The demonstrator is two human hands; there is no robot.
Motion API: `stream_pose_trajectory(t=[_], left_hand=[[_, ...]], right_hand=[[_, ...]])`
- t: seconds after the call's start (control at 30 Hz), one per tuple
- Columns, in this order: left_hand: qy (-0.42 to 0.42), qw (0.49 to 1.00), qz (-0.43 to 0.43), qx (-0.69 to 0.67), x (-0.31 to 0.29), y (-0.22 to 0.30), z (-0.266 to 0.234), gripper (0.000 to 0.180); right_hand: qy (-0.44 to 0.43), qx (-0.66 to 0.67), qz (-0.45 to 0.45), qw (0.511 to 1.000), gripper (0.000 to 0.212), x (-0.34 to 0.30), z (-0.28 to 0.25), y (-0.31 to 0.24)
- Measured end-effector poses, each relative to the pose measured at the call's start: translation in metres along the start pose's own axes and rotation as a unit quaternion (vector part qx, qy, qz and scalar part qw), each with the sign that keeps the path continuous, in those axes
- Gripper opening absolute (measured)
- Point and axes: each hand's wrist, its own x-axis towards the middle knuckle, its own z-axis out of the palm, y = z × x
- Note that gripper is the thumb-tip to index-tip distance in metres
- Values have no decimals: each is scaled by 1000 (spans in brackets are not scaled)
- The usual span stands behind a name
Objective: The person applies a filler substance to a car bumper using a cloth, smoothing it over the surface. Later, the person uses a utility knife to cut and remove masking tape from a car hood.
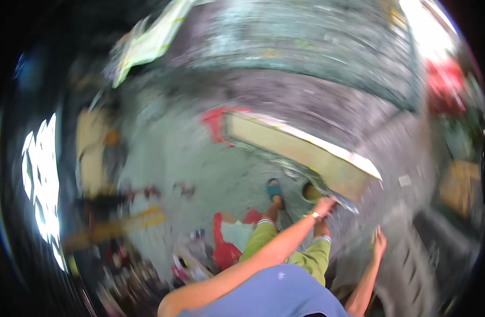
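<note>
Floor (pixel 158 148), two hands (pixel 325 206), one panel (pixel 300 150)

Yellow bar (pixel 142 217): blurred, slanting across the pale grey-green floor (pixel 158 158).
Bright panes (pixel 42 195): left of the yellow bar, white with glare.
Tan box-like thing (pixel 92 153): beyond the bar, its edges smeared.
Jumbled small things (pixel 131 274): on the near side of the bar, too blurred to name.
Red piece (pixel 225 253): right of the bar and a little nearer.
Pale sheet (pixel 152 45): far beyond the bar, tilted, whitish green.
Grey streaked surface (pixel 306 42): far beyond the bar, to its right.
White scrap (pixel 404 181): well right of the bar.
Brown carton (pixel 460 187): farther right of the bar, past the scrap.
</note>
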Motion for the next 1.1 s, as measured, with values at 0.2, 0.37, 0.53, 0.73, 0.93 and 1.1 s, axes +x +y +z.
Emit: stream_pose_trajectory(t=[0.2,0.37,0.53,0.73,0.93,1.1], left_hand=[[107,925,190,312,-44,-50,-47,38],[215,935,214,182,-83,-42,-121,34],[282,928,125,209,-115,-85,-194,32],[172,982,-72,27,-128,-141,-221,34],[75,994,-44,70,-122,-75,-120,32],[11,993,37,113,-97,-39,-31,40]], right_hand=[[-241,-54,135,959,10,-27,-139,93],[-398,-248,71,880,27,-42,-120,10],[-389,-113,82,911,12,3,-62,-9],[-322,-254,51,911,31,-39,28,-169],[-156,18,191,969,38,-46,27,-64],[20,52,43,998,36,-23,38,24]])
